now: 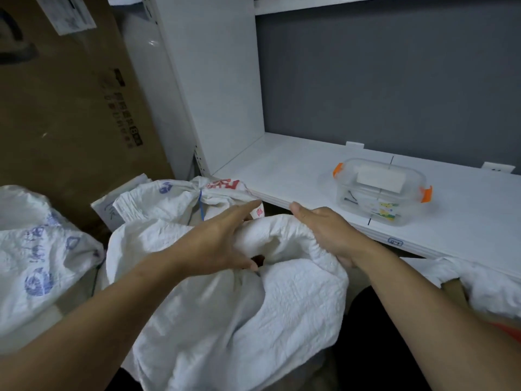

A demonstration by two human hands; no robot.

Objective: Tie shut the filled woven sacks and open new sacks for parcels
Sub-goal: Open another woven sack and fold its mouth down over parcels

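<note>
Sack (pixel 225 306): below the shelf (pixel 282 170) edge, just in front of a tied sack (pixel 169 204); mouth rolled open.
Left hand (pixel 222 238): laid over the rim, index finger straight; grip cannot be told.
Right hand (pixel 329 230): fingers curled round the rim.
Handling: soft, probably slippery weave; take hold at the rolled rim.

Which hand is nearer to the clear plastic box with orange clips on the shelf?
Right. The right hand grips the sack at the edge of the shelf, just left of the box. The left hand holds the same sack farther left.
</note>
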